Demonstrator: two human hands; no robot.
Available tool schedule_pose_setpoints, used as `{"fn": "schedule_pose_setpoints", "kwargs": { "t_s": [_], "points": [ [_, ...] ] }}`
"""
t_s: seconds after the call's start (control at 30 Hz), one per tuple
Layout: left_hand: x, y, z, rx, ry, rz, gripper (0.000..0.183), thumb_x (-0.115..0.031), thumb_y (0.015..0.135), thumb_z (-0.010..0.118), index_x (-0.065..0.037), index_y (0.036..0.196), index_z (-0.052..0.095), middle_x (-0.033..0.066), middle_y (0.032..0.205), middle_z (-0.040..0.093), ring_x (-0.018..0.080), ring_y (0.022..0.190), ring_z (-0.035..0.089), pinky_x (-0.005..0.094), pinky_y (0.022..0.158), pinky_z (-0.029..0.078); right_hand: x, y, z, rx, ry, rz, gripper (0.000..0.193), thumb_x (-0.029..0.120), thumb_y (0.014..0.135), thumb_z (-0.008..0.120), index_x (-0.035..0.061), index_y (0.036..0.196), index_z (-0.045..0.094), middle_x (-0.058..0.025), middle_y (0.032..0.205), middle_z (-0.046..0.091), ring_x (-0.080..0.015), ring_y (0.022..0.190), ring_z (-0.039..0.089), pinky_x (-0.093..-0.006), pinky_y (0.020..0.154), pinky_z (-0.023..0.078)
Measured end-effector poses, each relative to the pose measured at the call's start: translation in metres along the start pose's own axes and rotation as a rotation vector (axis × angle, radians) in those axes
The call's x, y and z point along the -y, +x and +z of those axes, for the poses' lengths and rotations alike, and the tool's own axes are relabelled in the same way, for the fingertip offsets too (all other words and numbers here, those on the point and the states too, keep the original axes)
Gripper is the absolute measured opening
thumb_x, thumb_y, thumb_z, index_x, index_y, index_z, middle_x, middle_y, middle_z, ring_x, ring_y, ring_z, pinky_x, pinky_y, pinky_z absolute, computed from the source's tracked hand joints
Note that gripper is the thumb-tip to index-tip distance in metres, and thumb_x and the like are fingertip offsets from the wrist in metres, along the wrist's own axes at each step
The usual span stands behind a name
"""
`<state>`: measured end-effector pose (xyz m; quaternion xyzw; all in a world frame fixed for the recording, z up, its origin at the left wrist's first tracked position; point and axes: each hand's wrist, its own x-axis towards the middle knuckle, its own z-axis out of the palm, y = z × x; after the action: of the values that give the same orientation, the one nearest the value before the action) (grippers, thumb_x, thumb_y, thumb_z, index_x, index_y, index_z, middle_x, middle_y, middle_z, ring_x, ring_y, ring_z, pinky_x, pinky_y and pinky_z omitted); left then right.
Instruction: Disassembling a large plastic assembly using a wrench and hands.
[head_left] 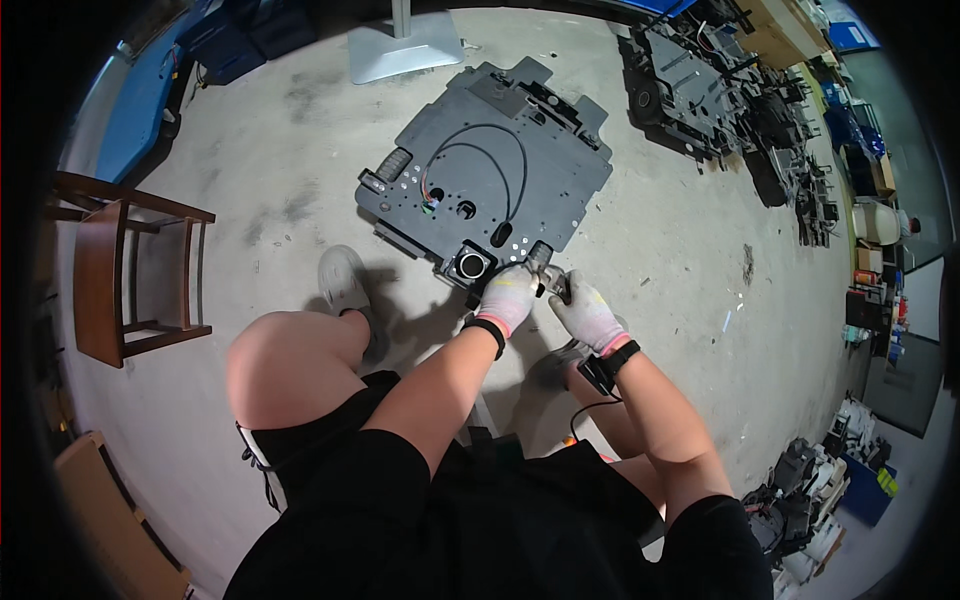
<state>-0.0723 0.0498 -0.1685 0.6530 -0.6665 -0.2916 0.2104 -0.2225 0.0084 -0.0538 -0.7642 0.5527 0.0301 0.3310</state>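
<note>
Head view shows our gloved left hand [508,297] at the near edge of the flat gray chassis [548,185] on the floor [690,330]; our right hand [588,315] curls beside a small silver-and-black part [556,278]. We cannot tell whether either grips.

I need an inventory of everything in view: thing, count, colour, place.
Flat machine: 1, dark grey, centre
Looped cable: uncounted, black, on machine
Stand base: 1, pale grey, top centre
Bins: about 2, navy, top left
Panel: 1, blue, upper left
Chair: 1, brown, left
Cardboard: 1, brown, lower left
Machinery: uncounted, mostly black, upper right
Parts pile: uncounted, black and pale, lower right
Small goods: uncountable, mixed colours, right edge
Floor: 1, grey, throughout
Clothing: uncounted, black, bottom centre
Shoes: 2, grey, below machine
Wristbands: 2, black, wrists
Left hand: 1, pale glove, machine's near corner
Right hand: 1, pale glove, beside left hand
</note>
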Motion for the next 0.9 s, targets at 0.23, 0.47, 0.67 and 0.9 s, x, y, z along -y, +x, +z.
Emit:
{"fn": "schedule_pose_setpoints", "kwargs": {
  "t_s": [0.23,0.47,0.67,0.9],
  "points": [
    [0.005,-0.001,0.006,0.049,0.086,0.084,0.031,-0.028,0.099,0.046,-0.003,0.101,0.065,0.0173,0.091,0.07,0.0353,0.089,0.066,0.0471,0.081,0.052,-0.011,0.025,-0.04,0.068,-0.472,-0.358,0.029,0.027,0.089,0.065,0.0069,0.108,0.053,-0.0192,0.085,0.068,-0.039,0.081,0.067,-0.0496,0.067,0.053],
    [0.0,0.005,-0.017,0.148,-0.185,-0.251,0.034,-0.033,0.101,0.043,-0.005,0.106,0.063,0.0211,0.093,0.068,0.0386,0.092,0.065,0.0506,0.081,0.051,0.006,0.028,-0.052,0.164,0.133,0.106,0.046,0.034,0.09,0.066,-0.0007,0.117,0.054,-0.0218,0.092,0.067,-0.0349,0.086,0.068,-0.0436,0.077,0.052],
    [0.005,0.004,-0.004,0.103,0.043,0.026,0.047,-0.038,0.102,0.038,-0.002,0.097,0.067,0.0225,0.093,0.069,0.0382,0.091,0.066,0.0498,0.081,0.051,-0.047,0.013,0.021,0.186,0.487,0.175,0.054,0.032,0.093,0.065,-0.0037,0.129,0.046,-0.017,0.099,0.067,-0.0224,0.077,0.067,-0.0371,0.07,0.053],
    [0.003,-0.003,-0.016,-0.052,-0.49,-0.257,0.032,-0.036,0.096,0.06,-0.007,0.104,0.072,0.0201,0.094,0.07,0.039,0.09,0.065,0.0444,0.079,0.052,-0.039,0.004,0.047,0.1,0.58,0.364,0.041,0.017,0.094,0.062,-0.0012,0.127,0.046,-0.0146,0.087,0.065,-0.0209,0.071,0.067,-0.0361,0.062,0.054]
  ]
}}
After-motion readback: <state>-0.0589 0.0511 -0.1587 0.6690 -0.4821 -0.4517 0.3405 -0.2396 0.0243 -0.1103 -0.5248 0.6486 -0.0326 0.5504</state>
